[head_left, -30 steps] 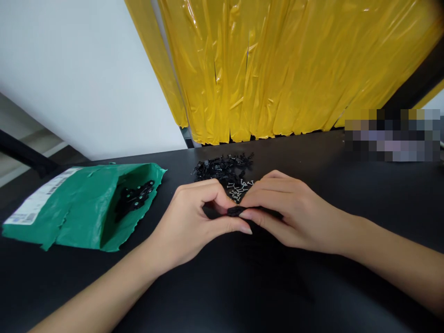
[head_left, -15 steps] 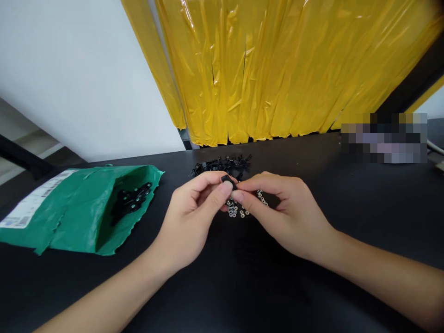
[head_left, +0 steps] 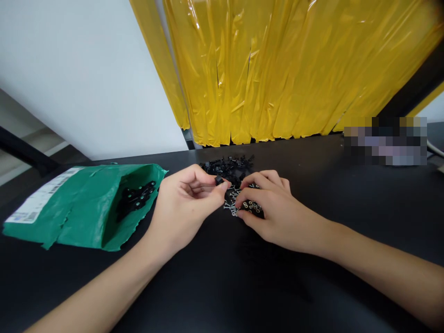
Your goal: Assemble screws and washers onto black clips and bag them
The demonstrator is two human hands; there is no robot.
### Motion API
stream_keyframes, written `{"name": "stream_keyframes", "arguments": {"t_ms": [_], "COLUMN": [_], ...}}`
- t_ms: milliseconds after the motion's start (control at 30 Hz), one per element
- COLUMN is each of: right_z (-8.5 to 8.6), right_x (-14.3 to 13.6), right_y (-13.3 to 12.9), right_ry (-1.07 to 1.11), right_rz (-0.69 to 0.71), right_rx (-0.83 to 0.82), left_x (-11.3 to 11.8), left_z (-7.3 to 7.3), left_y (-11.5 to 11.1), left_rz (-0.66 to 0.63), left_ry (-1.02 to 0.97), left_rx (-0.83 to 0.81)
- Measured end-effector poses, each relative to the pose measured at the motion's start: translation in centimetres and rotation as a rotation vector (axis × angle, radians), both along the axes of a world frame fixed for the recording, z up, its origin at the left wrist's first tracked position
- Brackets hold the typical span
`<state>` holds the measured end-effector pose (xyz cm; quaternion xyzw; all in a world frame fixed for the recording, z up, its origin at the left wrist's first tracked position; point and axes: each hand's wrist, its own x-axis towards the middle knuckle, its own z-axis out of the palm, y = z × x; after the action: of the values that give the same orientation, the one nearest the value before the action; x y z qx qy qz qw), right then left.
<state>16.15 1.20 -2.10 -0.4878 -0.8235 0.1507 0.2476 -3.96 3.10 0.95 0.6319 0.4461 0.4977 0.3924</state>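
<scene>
Between thumb and forefinger, my left hand (head_left: 189, 203) pinches a small black part (head_left: 218, 180). My right hand (head_left: 274, 203) is over the small metal pieces, its fingers curved and apart from the black part; whether its fingertips hold a piece is too small to tell. Silver screws (head_left: 229, 203) lie between the two hands, and ring-like nuts or washers (head_left: 250, 205) show beneath the right fingers. Behind the hands, a pile of small black parts (head_left: 229, 166) is spread on the dark table (head_left: 215, 286).
At the left lies an open green bag (head_left: 83, 208) with black pieces (head_left: 137, 198) inside. Yellow plastic strips (head_left: 270, 69) hang behind the table beside a white panel (head_left: 86, 78). A blurred-out object (head_left: 388, 143) sits at the back right.
My right hand has let go of the black part and moved down to the metal pieces. My left hand has shifted slightly left with the part. The view has shifted slightly.
</scene>
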Motion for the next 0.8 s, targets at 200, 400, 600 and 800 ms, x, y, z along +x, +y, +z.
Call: {"name": "stream_keyframes", "arguments": {"t_ms": [200,400,600,800], "right_z": [-0.18,-0.37,-0.11,0.13], "right_x": [0.06,0.29,0.13,-0.22], "right_y": [0.18,0.36,0.30,0.29], "right_ry": [-0.016,-0.006,0.006,-0.011], "right_rz": [0.012,0.013,0.006,0.008], "right_rx": [-0.019,-0.034,-0.053,-0.080], "left_x": [-0.13,-0.25,-0.07,-0.21], "left_z": [-0.17,-0.26,-0.14,-0.03], "left_y": [0.25,0.49,0.53,0.27], "left_rz": [-0.013,-0.029,-0.009,-0.062], "left_ry": [0.032,0.048,0.064,0.154], "left_rx": [-0.037,-0.125,-0.179,-0.196]}}
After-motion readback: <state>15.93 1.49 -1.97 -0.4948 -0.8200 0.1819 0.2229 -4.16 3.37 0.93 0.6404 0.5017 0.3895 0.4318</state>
